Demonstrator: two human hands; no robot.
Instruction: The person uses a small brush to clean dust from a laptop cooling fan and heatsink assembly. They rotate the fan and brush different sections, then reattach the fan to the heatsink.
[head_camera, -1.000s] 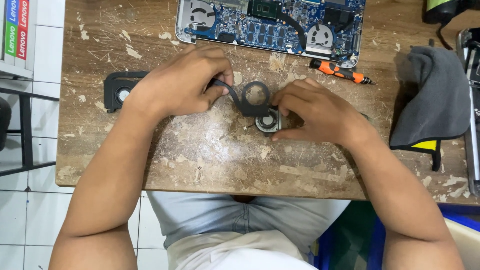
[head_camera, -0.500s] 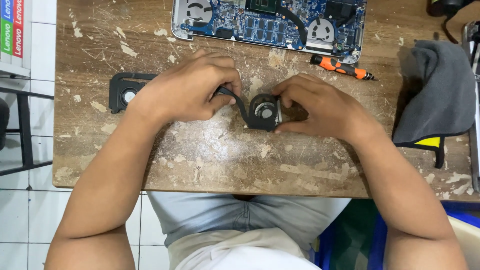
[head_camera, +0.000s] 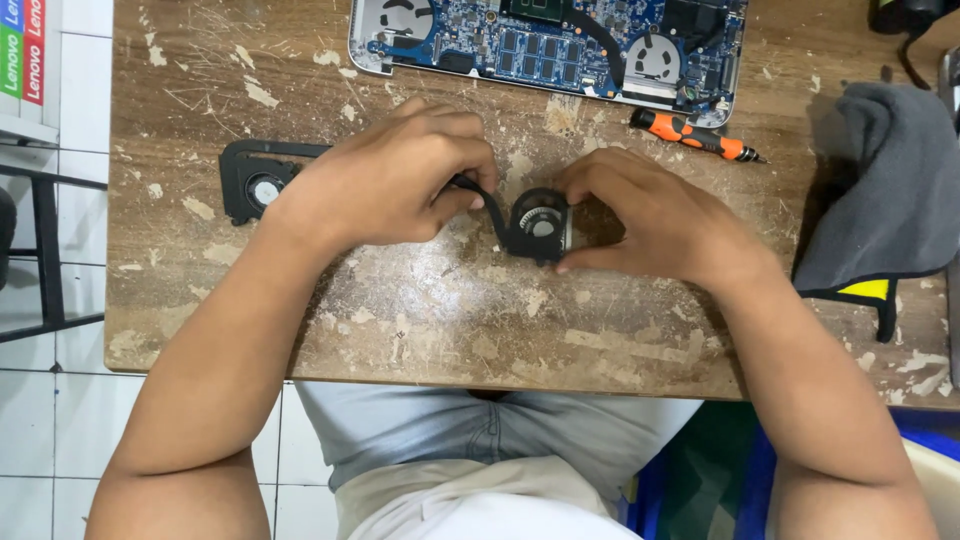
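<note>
Two hands are closed on one small black cooling fan (head_camera: 540, 225), which is held near the middle of the worn wooden surface (head_camera: 400, 310), just below the opened laptop (head_camera: 550, 45). The fan's round housing is pinched by the right hand (head_camera: 650, 225), thumb beneath and fingers over the top, while its thin black arm is gripped between thumb and fingers of the left hand (head_camera: 395, 185). The fan is judged to be already out of the laptop (whether it rests on the wood or is lifted slightly cannot be told).

A second black fan piece (head_camera: 255, 180) is seen lying flat behind the left wrist, apart from the hand. The laptop's bottom cover is off, so that its blue circuit board and round fan bays are exposed; what sits in those bays is too small to be made out. An orange screwdriver (head_camera: 695, 137) is laid just below the laptop's right corner, untouched, and a grey cloth (head_camera: 890, 200) is draped at the right edge.
</note>
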